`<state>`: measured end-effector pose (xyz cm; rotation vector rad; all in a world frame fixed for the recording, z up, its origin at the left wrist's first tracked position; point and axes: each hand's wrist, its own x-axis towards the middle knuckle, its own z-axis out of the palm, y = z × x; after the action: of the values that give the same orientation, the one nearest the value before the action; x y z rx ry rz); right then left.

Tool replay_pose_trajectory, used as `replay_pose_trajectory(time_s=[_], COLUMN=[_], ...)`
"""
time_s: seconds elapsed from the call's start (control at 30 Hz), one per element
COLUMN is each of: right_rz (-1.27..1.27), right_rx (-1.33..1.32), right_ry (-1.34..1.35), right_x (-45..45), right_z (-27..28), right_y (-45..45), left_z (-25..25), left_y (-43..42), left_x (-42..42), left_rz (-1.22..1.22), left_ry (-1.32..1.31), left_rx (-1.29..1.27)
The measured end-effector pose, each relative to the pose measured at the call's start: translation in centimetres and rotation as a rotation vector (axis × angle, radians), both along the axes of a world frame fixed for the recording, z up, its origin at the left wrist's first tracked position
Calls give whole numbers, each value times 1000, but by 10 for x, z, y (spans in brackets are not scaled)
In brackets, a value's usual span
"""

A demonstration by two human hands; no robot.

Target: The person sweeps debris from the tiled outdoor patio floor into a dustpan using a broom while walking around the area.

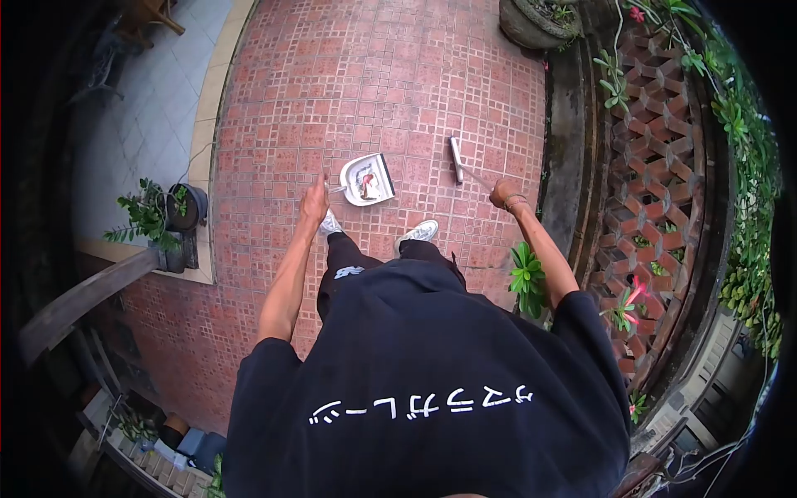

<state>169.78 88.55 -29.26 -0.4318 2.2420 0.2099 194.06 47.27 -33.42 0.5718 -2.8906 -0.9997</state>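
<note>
My left hand (315, 201) is closed around the handle of a white dustpan (352, 191), just left of my feet. Inside the pan lies some litter (367, 179), with red and brown bits, too small to name. The pan's dark front lip faces right. On the right, my right hand (505, 194) grips the thin handle of a broom (457, 160). Its pale, narrow head is down by the red tiles, to the right of the pan and apart from it. A cord or bracelet circles the right wrist.
Patterned red tile floor (382, 75) spreads ahead. A raised pale-tiled step (187, 100) with a potted plant (184, 207) borders the left. To the right stand a large stone planter (540, 23), a lattice brick wall (656, 191) and a leafy plant (526, 272) near my right forearm.
</note>
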Motion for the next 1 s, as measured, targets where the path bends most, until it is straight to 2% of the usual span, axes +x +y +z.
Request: replay_pose_trajectory(time_s=[0.1,0.13,0.2,0.23,0.37,0.43,0.5,0.6,0.67,0.8,0.9,1.0], right_rz=[-43,-44,-200,-279,-101,-193,-282,-284,-304,-367,-397,-397], right_rx=[34,39,0,-17,-38,-127,-214,-230,-202,-132,-102,-107], right_ry=[131,129,39,-9,-47,-48,-44,98,93,111,118,125], right_x=[21,26,45,56,140,170,186,194,196,195,207,215], right_z=[-9,-27,-69,-68,-29,-59,-60,-17,3,11,-10,-41], right_y=[-40,-55,-86,-108,-217,-229,-235,-230,-217,-214,-239,-283], left_z=[19,20,14,9,13,15,-1,6,18,13,9,2], left_y=[-45,-60,-87,-99,-126,-136,-138,-156,-176,-242,-282,-299], left_x=[-2,0,0,1,11,3,4,10,17,48,71,93], left_rz=[-30,-43,-66,-91,-175,-220,-264,-280,-247,-222,-54,-46], left_ry=[-51,-83,-85,-83,-128,-129,-83,-72,-98,43,-165,-83], left_rx=[15,23,22,14,12,10,17,18,0,-10,87,43])
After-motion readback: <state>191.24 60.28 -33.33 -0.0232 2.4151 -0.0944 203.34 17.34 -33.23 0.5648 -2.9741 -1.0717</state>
